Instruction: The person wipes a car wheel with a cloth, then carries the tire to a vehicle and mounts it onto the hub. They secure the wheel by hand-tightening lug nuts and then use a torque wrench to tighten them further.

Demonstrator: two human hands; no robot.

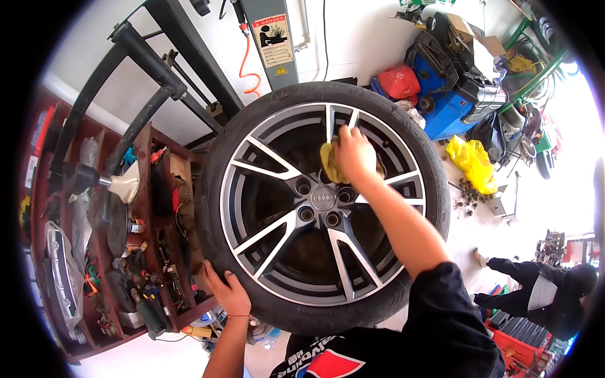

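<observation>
Cloth (328, 162) under right hand (354, 155) — pressed on wheel (318, 205) spokes.

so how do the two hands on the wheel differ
The right hand presses a yellow cloth against a spoke of the rim; the left hand is bare and grips the tyre at its lower left edge. Both touch the same upright wheel.

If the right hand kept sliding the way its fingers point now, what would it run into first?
The right hand, pressing a yellow cloth on the wheel, points up toward the rim. It would probably cross the upper spoke first, then the tyre, though depth is hard to judge.
</observation>
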